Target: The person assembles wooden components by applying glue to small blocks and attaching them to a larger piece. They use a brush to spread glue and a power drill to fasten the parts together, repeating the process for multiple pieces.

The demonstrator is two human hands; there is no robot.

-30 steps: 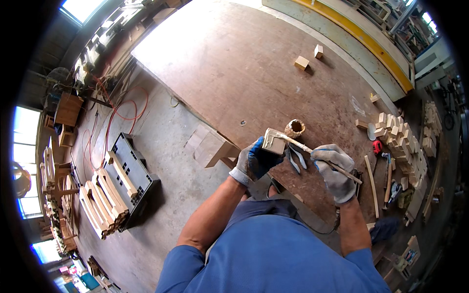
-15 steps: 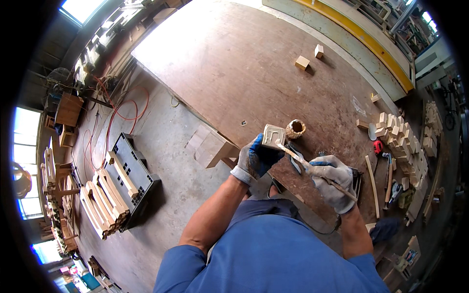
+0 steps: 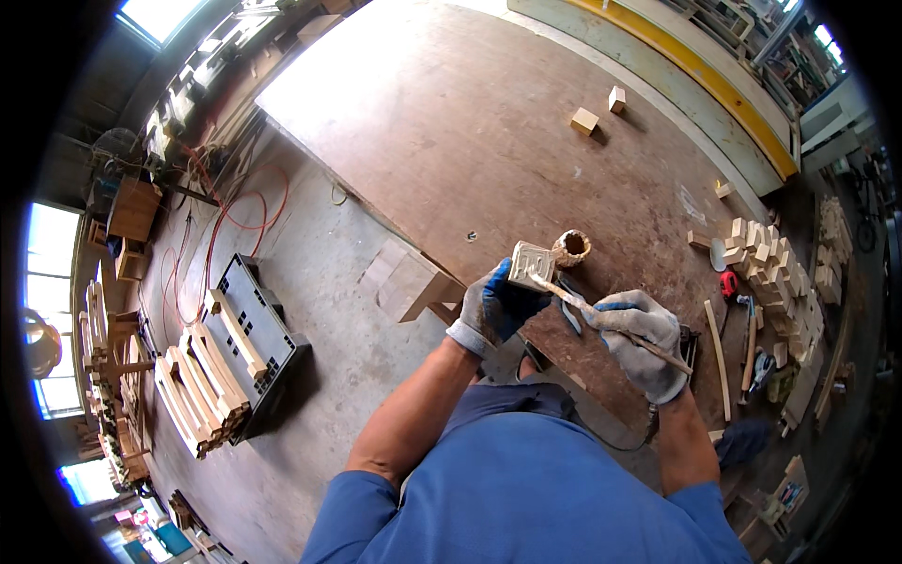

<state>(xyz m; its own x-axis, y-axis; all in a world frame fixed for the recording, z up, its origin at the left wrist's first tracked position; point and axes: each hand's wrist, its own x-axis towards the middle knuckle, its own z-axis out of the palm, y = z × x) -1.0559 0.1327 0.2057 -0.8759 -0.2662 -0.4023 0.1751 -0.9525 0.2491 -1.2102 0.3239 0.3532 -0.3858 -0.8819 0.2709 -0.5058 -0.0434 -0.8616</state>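
Note:
My left hand (image 3: 498,305), in a blue and grey glove, holds a small square wooden block (image 3: 531,263) above the edge of the big brown workbench (image 3: 451,132). The block's face is smeared with pale glue. My right hand (image 3: 639,338), in a grey glove, grips a thin wooden stick (image 3: 601,315) whose tip rests on the block's face. Just behind the block a small round pot (image 3: 570,247) stands on the bench.
Several wooden blocks are stacked at the bench's right (image 3: 766,258), with two loose blocks (image 3: 584,120) farther back. A red tool (image 3: 728,282) and long sticks (image 3: 716,348) lie at the right. On the concrete floor to the left, a dark crate (image 3: 249,329) carries wooden pieces.
My right hand and the stick have shifted slightly along the block's face, spreading glue. My left hand has kept the block in nearly the same place.

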